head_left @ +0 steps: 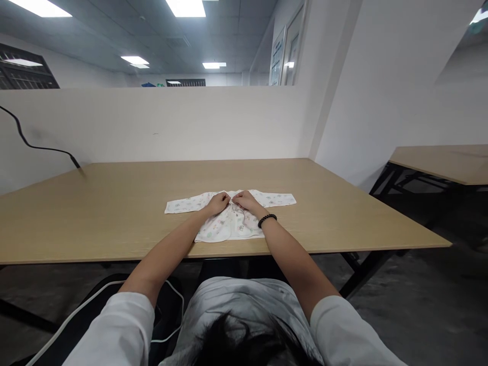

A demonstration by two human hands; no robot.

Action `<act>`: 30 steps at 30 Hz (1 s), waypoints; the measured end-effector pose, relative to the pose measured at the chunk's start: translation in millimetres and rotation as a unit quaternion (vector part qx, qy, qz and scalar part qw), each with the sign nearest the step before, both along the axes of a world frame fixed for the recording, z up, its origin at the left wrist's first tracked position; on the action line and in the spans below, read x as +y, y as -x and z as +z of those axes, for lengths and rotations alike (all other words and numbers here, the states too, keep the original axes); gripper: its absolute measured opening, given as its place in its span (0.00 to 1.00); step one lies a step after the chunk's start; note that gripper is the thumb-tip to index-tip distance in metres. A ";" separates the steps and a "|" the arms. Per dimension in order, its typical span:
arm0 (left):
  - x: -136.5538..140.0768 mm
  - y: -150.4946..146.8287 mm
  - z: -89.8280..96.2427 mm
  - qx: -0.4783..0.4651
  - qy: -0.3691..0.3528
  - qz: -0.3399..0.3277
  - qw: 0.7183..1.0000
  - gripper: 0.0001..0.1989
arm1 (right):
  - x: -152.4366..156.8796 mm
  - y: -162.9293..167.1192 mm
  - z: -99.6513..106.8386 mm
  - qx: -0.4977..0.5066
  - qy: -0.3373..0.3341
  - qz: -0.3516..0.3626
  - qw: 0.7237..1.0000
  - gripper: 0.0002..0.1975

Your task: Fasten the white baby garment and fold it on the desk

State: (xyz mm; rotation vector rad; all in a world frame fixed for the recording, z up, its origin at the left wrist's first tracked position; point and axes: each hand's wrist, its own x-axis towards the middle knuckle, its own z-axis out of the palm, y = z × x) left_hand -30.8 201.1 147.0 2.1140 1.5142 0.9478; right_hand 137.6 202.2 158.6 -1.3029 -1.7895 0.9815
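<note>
On the worktop (114, 203) with its pale wood-grain surface, the small white long-sleeved cloth top with a pastel print (226, 226) lies spread near the middle, its hem just beside the near edge. Its left-lying sleeve (183, 205) is flat and loose; a tug at the centre could drag it askew. The left hand (224, 199) is closed narrow, seemingly pinching cloth at the upper front; uneven pull there could skew the two front halves. The right hand (235, 199), also narrow and apparently pinching, faces it closely, so the fingers could get in each other's way. The black beaded bracelet (267, 220) on the right wrist might snag the thin fabric. Drawing the top nearer could let its hem slip over the edge.

At far left, where the thin black cable (49, 149) ends is unclear. The left forearm covers part of the top's side; between the hands, any fastening is too small to make out. The right forearm hides more cloth, and the second wood-topped table (442, 160) is cut off at the right.
</note>
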 end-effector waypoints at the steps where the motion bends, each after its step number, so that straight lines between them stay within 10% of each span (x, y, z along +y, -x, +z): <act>1: -0.9 0.1 0.0 0.002 -0.003 -0.005 1.000 0.08 | 0.1 0.1 -0.7 0.000 -0.001 -0.003 1.000 0.07; 17: -6.6 1.3 -0.6 -0.036 -0.018 -0.036 0.999 0.10 | 1.0 4.9 -1.7 -0.043 -0.046 -0.036 0.997 0.08; 30: -8.2 9.2 9.3 0.167 -0.131 -0.062 0.975 0.10 | -10.7 0.4 9.1 -0.214 -0.157 -0.034 0.964 0.14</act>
